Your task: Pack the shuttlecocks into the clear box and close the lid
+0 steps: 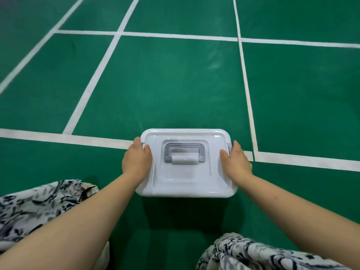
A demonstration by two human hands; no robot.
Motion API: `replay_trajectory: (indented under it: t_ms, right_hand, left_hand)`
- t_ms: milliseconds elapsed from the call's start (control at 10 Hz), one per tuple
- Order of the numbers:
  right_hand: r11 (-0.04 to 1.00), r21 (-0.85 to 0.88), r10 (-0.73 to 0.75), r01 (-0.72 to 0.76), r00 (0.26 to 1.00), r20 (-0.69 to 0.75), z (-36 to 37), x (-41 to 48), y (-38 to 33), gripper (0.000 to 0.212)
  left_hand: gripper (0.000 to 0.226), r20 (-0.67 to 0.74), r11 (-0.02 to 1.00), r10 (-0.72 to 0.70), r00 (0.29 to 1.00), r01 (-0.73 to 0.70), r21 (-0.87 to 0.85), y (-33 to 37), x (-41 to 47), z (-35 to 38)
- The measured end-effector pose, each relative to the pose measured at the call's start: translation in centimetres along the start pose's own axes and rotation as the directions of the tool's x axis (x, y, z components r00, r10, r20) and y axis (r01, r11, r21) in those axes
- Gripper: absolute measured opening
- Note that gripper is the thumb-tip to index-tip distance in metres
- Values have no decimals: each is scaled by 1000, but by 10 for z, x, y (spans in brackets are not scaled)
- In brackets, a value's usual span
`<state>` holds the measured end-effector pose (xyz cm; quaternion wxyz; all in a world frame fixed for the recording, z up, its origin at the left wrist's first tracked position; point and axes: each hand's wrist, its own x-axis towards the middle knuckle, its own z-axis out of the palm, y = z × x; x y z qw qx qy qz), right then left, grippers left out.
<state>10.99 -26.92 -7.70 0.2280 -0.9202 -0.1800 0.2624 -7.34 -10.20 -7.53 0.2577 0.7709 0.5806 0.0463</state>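
The clear box (186,184) stands on the green court floor in front of me with its white lid on top. A grey carry handle (185,153) lies flat in the lid's recess. My left hand (137,159) grips the lid's left edge, thumb on top and fingers over the side. On the opposite side my right hand (235,161) grips the right edge over a grey side latch (230,148). No shuttlecocks are visible; the lid hides the inside of the box.
White court lines (247,94) cross the green floor (165,84) beyond and beside the box. My knees in black-and-white patterned cloth (39,207) sit at the lower left and lower right corners.
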Motion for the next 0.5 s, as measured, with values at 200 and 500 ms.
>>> replay_trajectory:
  t_ms: [200,500]
  right_hand:
    - [964,-76,-261,255,962,-81,-29,2,-30,51]
    - [908,111,-367,403,895,-252,-76,-1,-69,45]
  left_hand:
    - [46,-99,980,194,976,-189,54,48,-7,-38]
    - [51,-95,938,339,936,-329,106,130,-1,-89]
